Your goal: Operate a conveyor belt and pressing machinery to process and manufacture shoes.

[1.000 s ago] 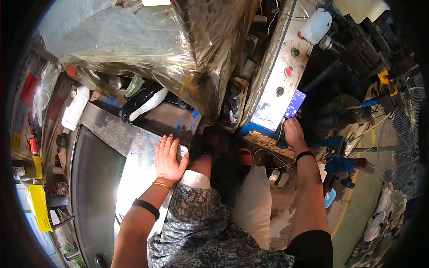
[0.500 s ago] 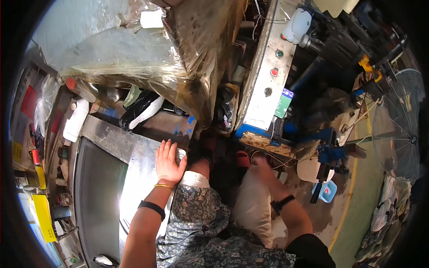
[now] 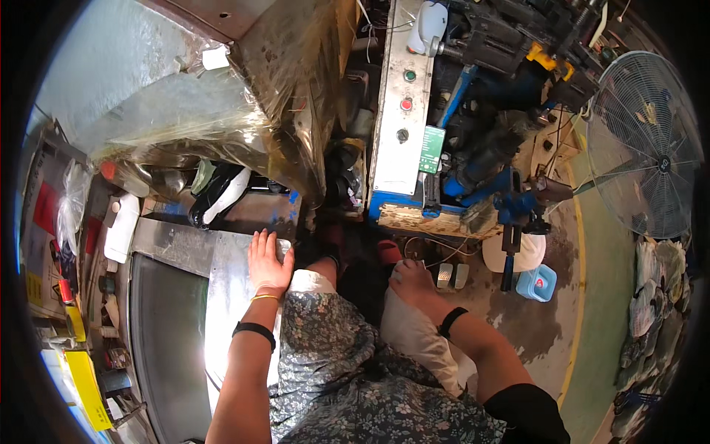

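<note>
My left hand (image 3: 270,263) lies palm down on a shiny metal plate (image 3: 240,288), its fingers stretched toward the plate's far edge. Nothing is in it. On my right knee, over the pale trouser leg (image 3: 407,325), rests my right hand (image 3: 414,283); its fingers drape loosely over the knee and hold nothing I can see. A floral apron (image 3: 325,333) covers my lap. Just beyond the plate lies a black and white, shoe-shaped object (image 3: 225,196).
Ahead stands a machine panel (image 3: 399,159) with buttons; dark machinery (image 3: 503,44) is beside it. A large fan (image 3: 651,148) is at right. On the floor sit pedals (image 3: 452,276) and a blue tub (image 3: 536,283). Plastic sheeting (image 3: 288,81) hangs at far left.
The view has turned toward the right, bringing more of the fan in. My right hand was blurred near the knee and now rests on it. My left hand stays flat on the plate.
</note>
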A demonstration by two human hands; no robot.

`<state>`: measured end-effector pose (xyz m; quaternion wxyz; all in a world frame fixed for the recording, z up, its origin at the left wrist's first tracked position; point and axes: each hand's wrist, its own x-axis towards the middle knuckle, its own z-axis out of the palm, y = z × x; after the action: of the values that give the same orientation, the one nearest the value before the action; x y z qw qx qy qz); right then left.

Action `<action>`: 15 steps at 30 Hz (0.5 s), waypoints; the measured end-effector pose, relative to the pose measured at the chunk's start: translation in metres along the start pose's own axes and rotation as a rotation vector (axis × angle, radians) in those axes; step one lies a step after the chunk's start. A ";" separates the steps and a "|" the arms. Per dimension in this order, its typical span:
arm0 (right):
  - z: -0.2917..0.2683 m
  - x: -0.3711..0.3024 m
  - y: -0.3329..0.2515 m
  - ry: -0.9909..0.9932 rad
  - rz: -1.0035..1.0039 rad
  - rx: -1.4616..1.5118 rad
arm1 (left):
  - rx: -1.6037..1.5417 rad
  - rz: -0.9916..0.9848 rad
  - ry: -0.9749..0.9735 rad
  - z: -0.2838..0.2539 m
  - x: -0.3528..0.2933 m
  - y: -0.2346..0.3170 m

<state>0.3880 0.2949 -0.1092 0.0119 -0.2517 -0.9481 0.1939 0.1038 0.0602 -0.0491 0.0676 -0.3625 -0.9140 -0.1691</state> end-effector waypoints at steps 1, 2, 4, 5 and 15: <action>-0.002 0.001 -0.003 -0.059 0.038 0.027 | 0.009 -0.008 -0.002 -0.001 -0.001 0.000; -0.006 0.001 -0.005 -0.116 0.079 0.052 | 0.015 -0.014 -0.004 -0.001 0.000 0.001; -0.002 0.002 -0.003 -0.111 0.083 0.018 | 0.016 -0.010 -0.007 -0.001 0.001 0.002; -0.002 0.002 -0.003 -0.112 0.078 -0.015 | 0.022 -0.016 -0.012 -0.002 0.001 0.003; 0.001 0.006 0.001 -0.169 0.101 0.002 | 0.021 -0.021 -0.015 -0.002 0.000 0.001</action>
<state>0.3826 0.2982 -0.1110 -0.0776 -0.2820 -0.9317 0.2155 0.1048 0.0602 -0.0470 0.0629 -0.3536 -0.9199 -0.1575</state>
